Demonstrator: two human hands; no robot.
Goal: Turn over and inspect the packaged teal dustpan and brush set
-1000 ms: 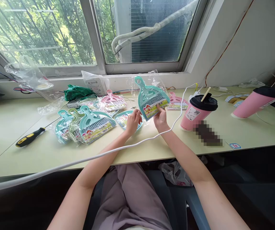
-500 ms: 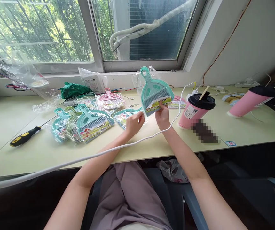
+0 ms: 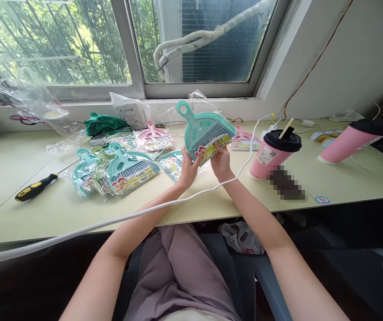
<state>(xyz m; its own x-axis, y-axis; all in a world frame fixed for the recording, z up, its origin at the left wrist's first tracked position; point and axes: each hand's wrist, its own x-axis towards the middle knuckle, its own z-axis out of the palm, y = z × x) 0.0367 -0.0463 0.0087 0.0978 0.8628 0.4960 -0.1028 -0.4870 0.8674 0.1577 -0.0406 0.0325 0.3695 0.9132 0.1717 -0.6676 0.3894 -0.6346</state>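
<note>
A mint-green dustpan and brush set (image 3: 208, 131), with clear wrap sticking up behind it, is held tilted above the desk. My left hand (image 3: 189, 170) grips its lower left corner, thumb in front. My right hand (image 3: 221, 161) grips the lower edge on the right, by the printed label. Beneath and behind my left hand lies another wrapped blue-green set (image 3: 170, 164), partly hidden. To the left rests a group of wrapped sets, a blue-green one (image 3: 129, 167) in front and an olive-green one (image 3: 102, 156) beside it. Pink sets lie behind, one (image 3: 153, 136) left and one (image 3: 243, 138) right.
A white cable (image 3: 124, 219) crosses in front of my forearms. Pink lidded cups (image 3: 266, 160) (image 3: 345, 141) stand at the right. On the left lie a screwdriver (image 3: 36, 187) and clear plastic bags (image 3: 44, 107). Green plastic (image 3: 103, 125) sits near the window.
My left hand has moved up and taken hold of the set's lower left corner. The set has shifted slightly left and down, tilting its handle leftward.
</note>
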